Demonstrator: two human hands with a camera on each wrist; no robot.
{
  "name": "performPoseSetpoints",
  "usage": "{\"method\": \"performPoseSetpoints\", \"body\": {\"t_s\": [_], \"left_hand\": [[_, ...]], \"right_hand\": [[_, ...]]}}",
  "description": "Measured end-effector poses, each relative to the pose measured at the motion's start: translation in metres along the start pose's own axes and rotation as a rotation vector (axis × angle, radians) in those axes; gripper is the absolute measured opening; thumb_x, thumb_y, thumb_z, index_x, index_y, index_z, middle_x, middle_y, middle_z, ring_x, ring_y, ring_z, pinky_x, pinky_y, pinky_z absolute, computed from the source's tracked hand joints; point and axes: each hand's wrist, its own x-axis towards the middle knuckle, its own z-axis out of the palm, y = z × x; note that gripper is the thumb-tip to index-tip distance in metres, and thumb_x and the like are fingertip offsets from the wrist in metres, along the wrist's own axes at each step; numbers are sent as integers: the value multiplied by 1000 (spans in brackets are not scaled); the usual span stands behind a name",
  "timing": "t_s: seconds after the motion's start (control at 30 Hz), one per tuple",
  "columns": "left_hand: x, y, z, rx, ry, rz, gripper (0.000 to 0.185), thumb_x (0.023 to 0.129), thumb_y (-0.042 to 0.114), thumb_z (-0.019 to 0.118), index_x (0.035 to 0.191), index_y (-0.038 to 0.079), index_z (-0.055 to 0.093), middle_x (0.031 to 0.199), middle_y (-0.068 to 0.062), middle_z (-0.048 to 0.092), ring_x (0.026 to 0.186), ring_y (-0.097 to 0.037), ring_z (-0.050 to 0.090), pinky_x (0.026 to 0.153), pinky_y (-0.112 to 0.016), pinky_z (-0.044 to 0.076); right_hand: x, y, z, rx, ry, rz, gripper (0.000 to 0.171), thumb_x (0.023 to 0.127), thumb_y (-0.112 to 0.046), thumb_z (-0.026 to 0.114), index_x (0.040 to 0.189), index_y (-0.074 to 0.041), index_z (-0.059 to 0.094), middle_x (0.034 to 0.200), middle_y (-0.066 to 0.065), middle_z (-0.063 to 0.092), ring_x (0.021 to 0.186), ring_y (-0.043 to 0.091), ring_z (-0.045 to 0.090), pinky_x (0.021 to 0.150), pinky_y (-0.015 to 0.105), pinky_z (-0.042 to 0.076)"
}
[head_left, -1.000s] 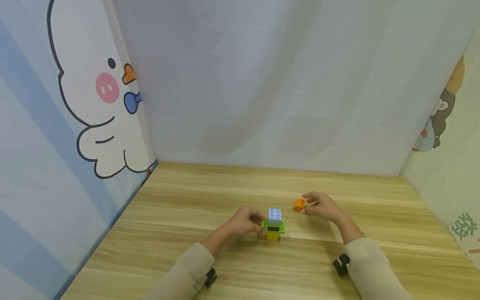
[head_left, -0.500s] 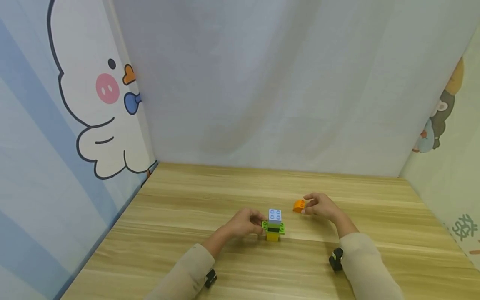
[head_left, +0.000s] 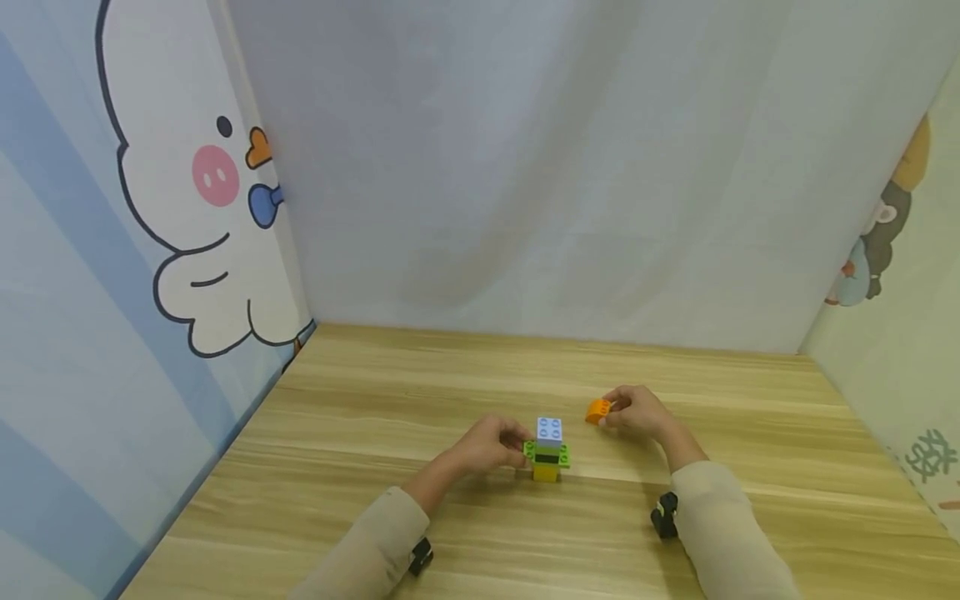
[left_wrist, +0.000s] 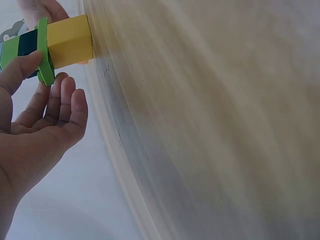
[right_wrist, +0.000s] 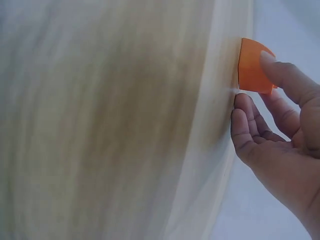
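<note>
A small stack of toy building blocks [head_left: 547, 472] stands upright on the table, yellow at the bottom, green and dark in the middle, light blue with studs on top. My left hand [head_left: 489, 444] pinches the green plate that juts from its side; the left wrist view shows the thumb on the green plate [left_wrist: 44, 55] above the yellow block [left_wrist: 71, 42]. Farther back and to the right, an orange curved block [head_left: 597, 411] sits on the table. My right hand [head_left: 637, 412] pinches it, and in the right wrist view the thumb lies on the orange block's face [right_wrist: 251, 70].
The wood-grain table [head_left: 420, 375] reaches back to a pale grey curtain [head_left: 540, 167]. Cartoon-printed cloths hang on the left [head_left: 195, 217] and right sides. Both forearms wear light sleeves with black wrist cameras [head_left: 664, 515].
My right hand has closed in on the orange block and now pinches it; its forearm has shifted a little left. The left hand and the stack have stayed in place.
</note>
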Motion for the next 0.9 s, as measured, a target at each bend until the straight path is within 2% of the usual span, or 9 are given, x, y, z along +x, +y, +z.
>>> {"method": "performPoseSetpoints", "body": {"t_s": [0.27,0.57,0.9], "left_hand": [[-1,0,1,1,16,-3,33,82,-7,79,114,-9,71,106,-15,73,94,-20,68,88,-34,58],[0,-1,0,-12,18,-4,34,82,-8,78,115,-10,71,105,-15,74,93,-19,67,87,-34,58],[-1,1,1,-5,14,3,34,81,-8,76,114,-10,71,106,-16,74,95,-22,69,88,-35,59]], "right_hand": [[-1,-3,-8,-23,44,-30,45,90,-8,75,126,15,60,120,35,63,115,49,59,98,59,50],[1,0,-8,-3,61,-48,43,91,-6,73,126,16,60,120,34,63,113,47,60,98,58,51],[-14,-4,-7,-4,124,-74,44,94,-9,72,127,16,59,116,30,66,105,42,65,91,52,55]]}}
